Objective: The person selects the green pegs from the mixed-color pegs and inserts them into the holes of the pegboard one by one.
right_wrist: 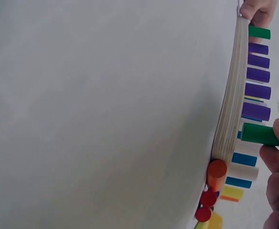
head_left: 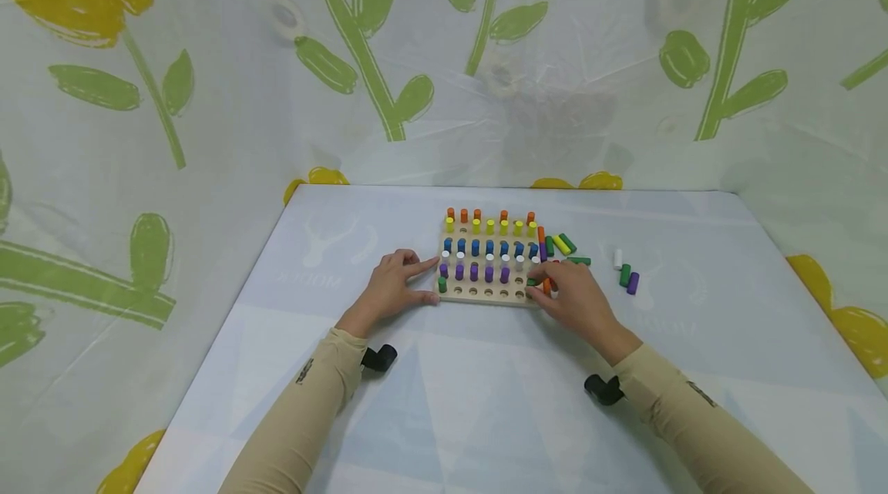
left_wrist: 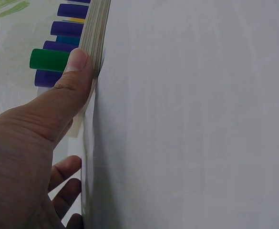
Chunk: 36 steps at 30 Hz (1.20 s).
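Observation:
A wooden peg board (head_left: 482,299) lies on the table with rows of orange, yellow, blue, white and purple pegs standing in it. One green peg (head_left: 442,285) stands at its front left corner, and empty holes run along the rest of that front row. My left hand (head_left: 391,286) touches the board's left end, thumb (left_wrist: 76,64) against the corner beside the green peg and fingers extended. My right hand (head_left: 576,297) pinches another green peg (right_wrist: 259,134) between thumb and fingertips. That peg is upright, close over the right end of the board.
Loose pegs of several colours, including a yellow peg (head_left: 560,245), lie along the board's right side. Farther right are a white peg (head_left: 617,258), a green peg (head_left: 626,274) and a purple peg (head_left: 633,283). Flower-printed curtains (head_left: 555,116) stand behind the table.

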Available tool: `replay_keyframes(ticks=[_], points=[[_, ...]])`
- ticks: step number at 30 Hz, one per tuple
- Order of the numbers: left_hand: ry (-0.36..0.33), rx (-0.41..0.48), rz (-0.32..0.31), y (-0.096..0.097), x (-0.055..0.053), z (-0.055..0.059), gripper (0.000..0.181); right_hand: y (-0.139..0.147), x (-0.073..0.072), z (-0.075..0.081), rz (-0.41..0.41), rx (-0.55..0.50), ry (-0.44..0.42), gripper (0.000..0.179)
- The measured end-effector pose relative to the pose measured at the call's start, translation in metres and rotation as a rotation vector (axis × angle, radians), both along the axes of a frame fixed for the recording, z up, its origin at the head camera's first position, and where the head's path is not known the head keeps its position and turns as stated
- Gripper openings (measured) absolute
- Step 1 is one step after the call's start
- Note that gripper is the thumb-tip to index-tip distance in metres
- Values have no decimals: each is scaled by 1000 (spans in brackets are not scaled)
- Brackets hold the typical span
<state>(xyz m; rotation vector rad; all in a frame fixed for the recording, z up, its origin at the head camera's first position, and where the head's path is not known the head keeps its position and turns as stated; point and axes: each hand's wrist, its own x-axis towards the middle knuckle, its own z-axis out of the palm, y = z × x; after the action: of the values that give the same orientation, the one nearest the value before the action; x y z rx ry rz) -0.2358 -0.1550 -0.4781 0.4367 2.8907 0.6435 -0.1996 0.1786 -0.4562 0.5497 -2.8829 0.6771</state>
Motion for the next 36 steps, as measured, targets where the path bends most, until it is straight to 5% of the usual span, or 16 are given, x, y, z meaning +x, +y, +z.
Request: replay_keyframes(ticks=[36], points=[[-12, -2, -20, -1, -1, 4, 81, -31, -3, 3, 60, -53, 10, 21]])
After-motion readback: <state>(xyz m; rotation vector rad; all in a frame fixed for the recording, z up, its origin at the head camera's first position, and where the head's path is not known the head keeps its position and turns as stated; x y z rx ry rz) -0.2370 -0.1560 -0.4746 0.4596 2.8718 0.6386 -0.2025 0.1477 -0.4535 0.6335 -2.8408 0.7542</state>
